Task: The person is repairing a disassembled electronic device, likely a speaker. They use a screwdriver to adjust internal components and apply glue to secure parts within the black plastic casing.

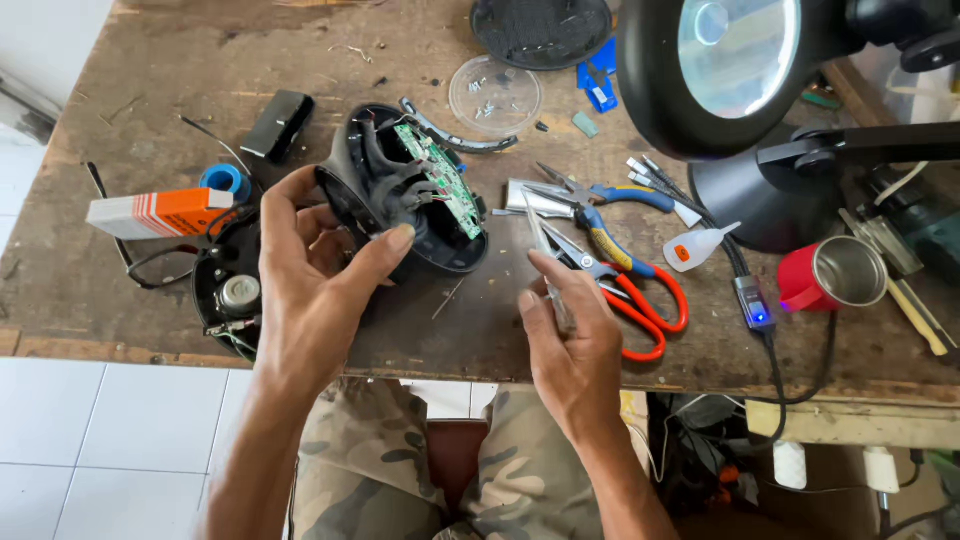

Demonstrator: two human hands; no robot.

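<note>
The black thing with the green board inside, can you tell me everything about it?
The black housing is a rounded, plastic-looking shell, opened up. A green circuit board sits tilted inside, with dark wires curling beside it. It is held just above the worn wooden table. The left hand grips its near edge, thumb across the rim. The right hand holds tweezers nearby, not touching it.

Black casing (400,200) w/ green board (440,180); orange-handled scissors (640,300); red cup (830,275).

- The left hand (315,270) sits left of centre, palm towards the camera, fingers curled, thumb stretched right across what it grips.
- Its bare forearm rises from the lower left edge.
- The right hand (570,335) lies lower centre, back up, fingers pinched closed.
- Its forearm comes from the bottom, right of centre.
</note>
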